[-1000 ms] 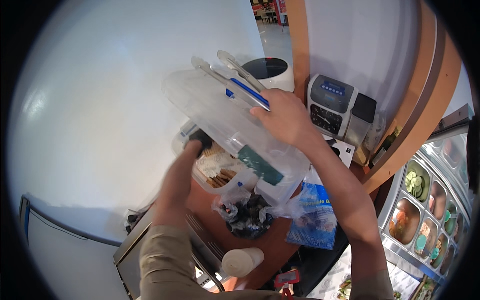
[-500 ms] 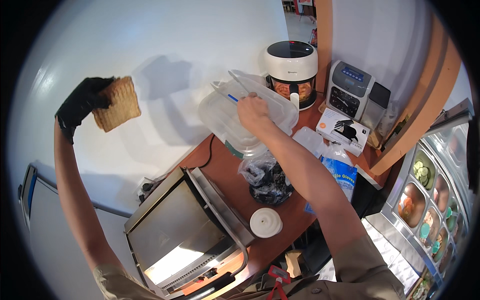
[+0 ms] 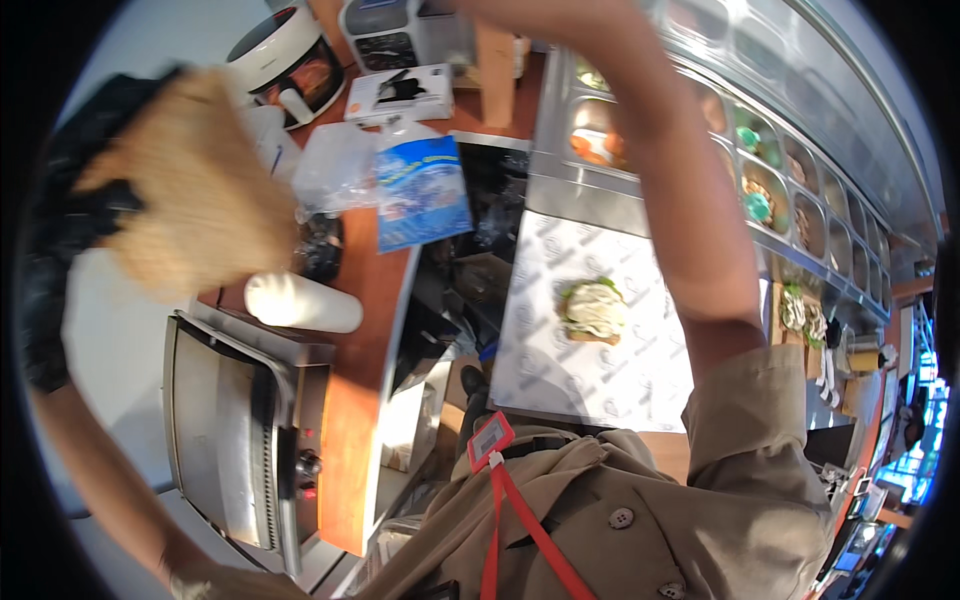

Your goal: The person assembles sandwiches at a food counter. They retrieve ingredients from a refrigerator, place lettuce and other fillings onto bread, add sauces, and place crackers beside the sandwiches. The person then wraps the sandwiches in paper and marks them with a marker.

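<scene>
My left hand (image 3: 75, 190), in a black glove, grips a slice of toasted bread (image 3: 205, 190) and holds it up at the left, blurred by motion. My bare right forearm (image 3: 690, 200) reaches up across the right side. Its hand lies beyond the top edge, so what it holds or touches is hidden. Below that arm, a bread slice topped with greens and a white sauce (image 3: 595, 310) lies on white patterned paper (image 3: 540, 370). A white lidded container (image 3: 305, 303) stands on the brown counter, just under the toast.
A steel press grill (image 3: 225, 430) sits at the lower left. Behind are a white air fryer (image 3: 285, 60), a glove box (image 3: 400, 95) and a blue glove packet (image 3: 425, 195). Steel food pans (image 3: 597, 130) line the right, with a wooden post (image 3: 495, 80) beside them.
My view has swung right, bringing the paper and topped bread into sight. The toast now looks closer and larger. My right hand has left the clear plastic container and gone out of view.
</scene>
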`<control>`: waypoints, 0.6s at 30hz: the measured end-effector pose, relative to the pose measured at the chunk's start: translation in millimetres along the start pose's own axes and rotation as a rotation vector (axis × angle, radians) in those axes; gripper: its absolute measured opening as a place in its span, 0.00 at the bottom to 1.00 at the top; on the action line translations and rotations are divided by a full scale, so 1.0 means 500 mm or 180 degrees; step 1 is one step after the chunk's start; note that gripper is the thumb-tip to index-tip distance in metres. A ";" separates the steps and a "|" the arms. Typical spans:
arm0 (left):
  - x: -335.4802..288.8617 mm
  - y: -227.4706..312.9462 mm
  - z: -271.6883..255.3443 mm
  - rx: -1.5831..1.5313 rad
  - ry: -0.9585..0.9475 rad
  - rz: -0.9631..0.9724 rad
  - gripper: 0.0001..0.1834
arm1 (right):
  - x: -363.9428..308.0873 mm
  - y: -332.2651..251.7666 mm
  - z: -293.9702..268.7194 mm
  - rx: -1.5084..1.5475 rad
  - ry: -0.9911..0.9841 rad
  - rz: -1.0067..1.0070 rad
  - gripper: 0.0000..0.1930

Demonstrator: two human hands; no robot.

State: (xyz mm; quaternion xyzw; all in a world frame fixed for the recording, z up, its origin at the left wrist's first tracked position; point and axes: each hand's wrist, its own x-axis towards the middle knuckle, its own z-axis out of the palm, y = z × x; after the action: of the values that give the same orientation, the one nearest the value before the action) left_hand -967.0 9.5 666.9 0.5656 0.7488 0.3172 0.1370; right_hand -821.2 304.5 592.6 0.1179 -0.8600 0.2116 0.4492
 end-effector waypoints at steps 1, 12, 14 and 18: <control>0.011 -0.011 0.092 -0.0472 -0.0077 -0.0221 0.37 | -0.069 -0.031 -0.106 0.0060 0.0112 0.0236 0.15; -0.105 -0.108 1.002 -0.1758 -0.1647 -0.1409 0.28 | -0.802 -0.202 -0.498 0.0336 0.0604 0.3190 0.06; -0.116 -0.112 1.020 -0.0885 -0.1164 -0.0898 0.28 | -0.877 -0.216 -0.503 0.0545 0.0614 0.3513 0.06; -0.146 -0.076 1.020 0.0664 -0.0540 0.0174 0.30 | -0.983 -0.241 -0.501 0.0670 0.0623 0.3855 0.06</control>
State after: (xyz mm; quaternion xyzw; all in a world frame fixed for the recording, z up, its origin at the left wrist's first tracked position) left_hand -684.7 98.6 243.5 0.6217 0.7478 0.1923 0.1315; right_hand -313.2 321.9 346.4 -0.3671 -0.7035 0.5223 0.3122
